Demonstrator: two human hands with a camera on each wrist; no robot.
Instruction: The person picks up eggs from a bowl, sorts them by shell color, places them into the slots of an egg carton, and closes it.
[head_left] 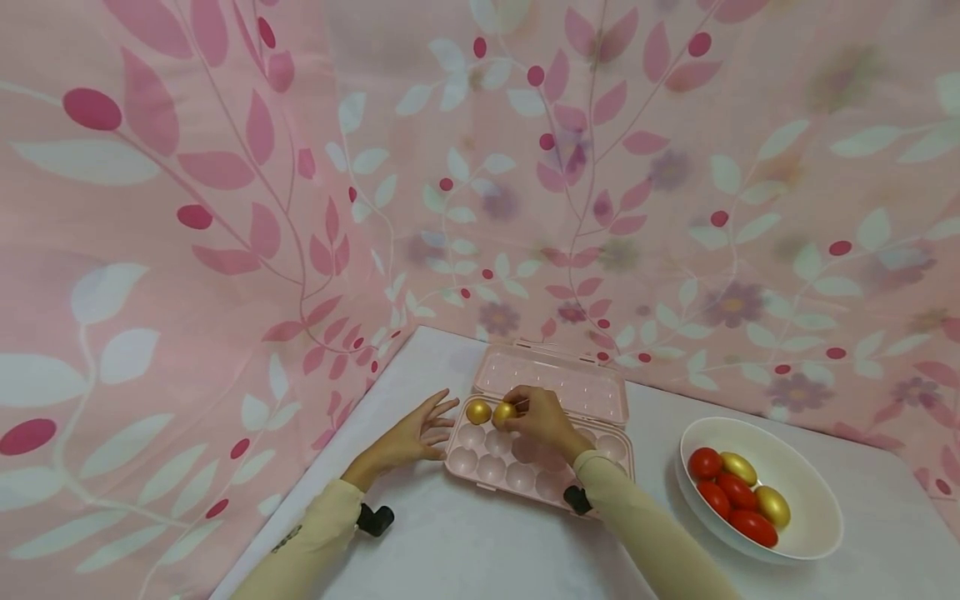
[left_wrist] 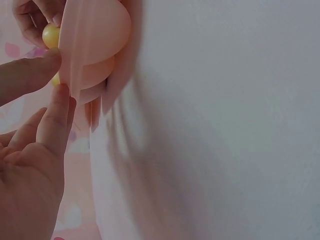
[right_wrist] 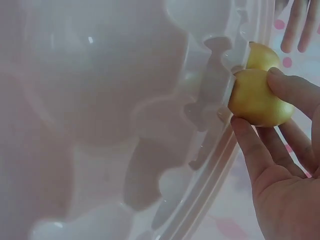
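Note:
A pink plastic egg box (head_left: 491, 471) lies on the table with its lid (head_left: 551, 379) raised at the back. My right hand (head_left: 542, 421) pinches a gold egg (right_wrist: 257, 97) between thumb and fingers at the second cup of the back row. Another gold egg (head_left: 478, 411) sits in the back-left corner cup. Beside the box's left end is my left hand (head_left: 408, 433), fingers extended. The left wrist view shows its fingertips (left_wrist: 61, 90) at the box's edge. My right hand and forearm hide some of the cups.
To the right stands a white bowl (head_left: 813, 517) holding several red eggs (head_left: 752, 527) and gold eggs (head_left: 772, 506). White cloth (head_left: 480, 550) covers the table. A pink floral curtain (head_left: 525, 208) hangs behind and along the left side.

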